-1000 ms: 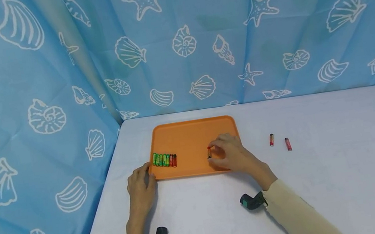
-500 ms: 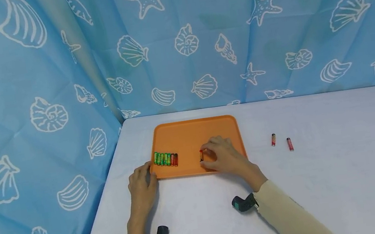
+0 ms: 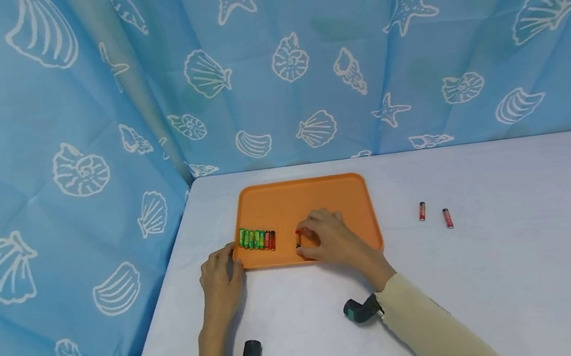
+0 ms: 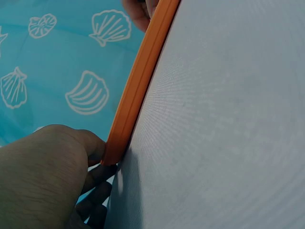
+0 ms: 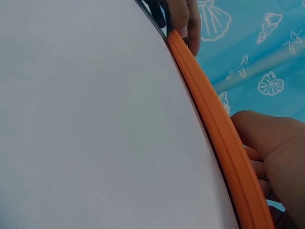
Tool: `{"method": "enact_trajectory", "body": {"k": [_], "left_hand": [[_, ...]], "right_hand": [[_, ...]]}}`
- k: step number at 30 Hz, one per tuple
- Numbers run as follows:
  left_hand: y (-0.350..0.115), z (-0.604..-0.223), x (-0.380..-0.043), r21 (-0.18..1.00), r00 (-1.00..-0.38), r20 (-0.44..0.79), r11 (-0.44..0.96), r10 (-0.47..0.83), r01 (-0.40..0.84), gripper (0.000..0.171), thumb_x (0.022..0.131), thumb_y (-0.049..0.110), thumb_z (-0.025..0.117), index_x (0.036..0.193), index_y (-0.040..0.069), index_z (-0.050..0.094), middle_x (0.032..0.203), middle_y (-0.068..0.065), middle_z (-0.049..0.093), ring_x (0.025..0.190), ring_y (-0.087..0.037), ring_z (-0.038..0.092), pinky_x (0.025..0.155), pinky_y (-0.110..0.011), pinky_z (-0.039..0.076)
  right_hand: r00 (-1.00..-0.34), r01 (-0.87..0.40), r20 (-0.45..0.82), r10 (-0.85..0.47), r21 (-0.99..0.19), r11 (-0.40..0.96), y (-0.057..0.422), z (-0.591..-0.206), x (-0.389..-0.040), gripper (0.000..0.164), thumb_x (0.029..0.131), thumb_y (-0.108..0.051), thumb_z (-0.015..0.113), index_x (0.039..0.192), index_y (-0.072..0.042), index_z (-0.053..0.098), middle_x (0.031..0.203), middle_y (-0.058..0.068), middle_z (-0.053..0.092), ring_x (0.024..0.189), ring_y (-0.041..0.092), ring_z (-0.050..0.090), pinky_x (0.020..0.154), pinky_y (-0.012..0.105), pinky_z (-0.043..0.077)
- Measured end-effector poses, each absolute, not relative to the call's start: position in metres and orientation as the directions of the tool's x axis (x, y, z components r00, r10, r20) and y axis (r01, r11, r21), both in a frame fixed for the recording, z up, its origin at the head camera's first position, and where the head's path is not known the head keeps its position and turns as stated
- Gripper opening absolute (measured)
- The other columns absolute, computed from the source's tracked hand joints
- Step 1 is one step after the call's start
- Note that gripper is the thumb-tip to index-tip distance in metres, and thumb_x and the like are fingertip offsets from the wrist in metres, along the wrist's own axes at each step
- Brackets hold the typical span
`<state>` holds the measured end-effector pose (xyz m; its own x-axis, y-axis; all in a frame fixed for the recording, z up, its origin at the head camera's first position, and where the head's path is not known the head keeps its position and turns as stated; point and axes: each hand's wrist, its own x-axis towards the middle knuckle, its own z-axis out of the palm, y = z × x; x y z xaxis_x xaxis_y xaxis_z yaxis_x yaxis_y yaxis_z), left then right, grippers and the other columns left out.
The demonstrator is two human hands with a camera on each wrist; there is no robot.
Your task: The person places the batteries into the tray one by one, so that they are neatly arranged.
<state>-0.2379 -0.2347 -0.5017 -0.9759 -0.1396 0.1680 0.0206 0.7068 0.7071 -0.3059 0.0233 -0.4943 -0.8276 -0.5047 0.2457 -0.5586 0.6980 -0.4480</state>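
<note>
In the head view, my right hand (image 3: 331, 244) is over the orange tray (image 3: 304, 190), pinching a small battery (image 3: 297, 238) end to end between thumb and fingers. The battery has a red top and a dark bottom. To its left, a row of batteries lies side by side in the tray: several green ones (image 3: 251, 239) and two red ones (image 3: 269, 240). My left hand (image 3: 222, 283) holds the tray's near left corner, thumb at the front rim and fingers along the left side. The tray's wall hides the battery in the right wrist view.
Two more red batteries (image 3: 421, 211) lie apart on the white tabletop (image 3: 526, 265), right of the tray. A blue curtain (image 3: 319, 31) with white shells and starfish hangs behind and to the left of the table. A dark camera mount (image 3: 360, 309) sits at each wrist.
My right hand has slid leftward with the battery, closing the gap to the row. The left hand stays at the tray's corner. The whole head view has shifted slightly.
</note>
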Motion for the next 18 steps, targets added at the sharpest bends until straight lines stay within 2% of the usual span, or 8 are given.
{"method": "enact_trajectory", "body": {"k": [11, 18], "left_hand": [[-0.234, -0.502, -0.240, 0.695, -0.975, 0.173, 0.719, -0.139, 0.020, 0.043, 0.102, 0.016, 0.054, 0.144, 0.006, 0.052, 0.139, -0.017, 0.050, 0.136, -0.036, 0.034, 0.111, -0.054, 0.022], [-0.234, -0.502, -0.239, 0.692, -0.973, 0.177, 0.722, -0.147, 0.017, 0.043, 0.101, 0.016, 0.054, 0.143, 0.006, 0.052, 0.139, -0.017, 0.050, 0.135, -0.036, 0.035, 0.110, -0.054, 0.024]], "right_hand": [[-0.817, -0.574, 0.265, -0.512, -0.448, 0.685, 0.014, -0.497, -0.309, 0.046, 0.088, -0.042, 0.075, 0.121, -0.010, 0.068, 0.098, -0.004, 0.053, 0.095, 0.018, 0.045, 0.078, 0.038, 0.028], [-0.828, -0.556, 0.235, -0.508, -0.449, 0.699, 0.008, -0.498, -0.312, 0.048, 0.089, -0.043, 0.075, 0.123, -0.010, 0.068, 0.101, -0.003, 0.054, 0.099, 0.019, 0.046, 0.081, 0.037, 0.029]]}}
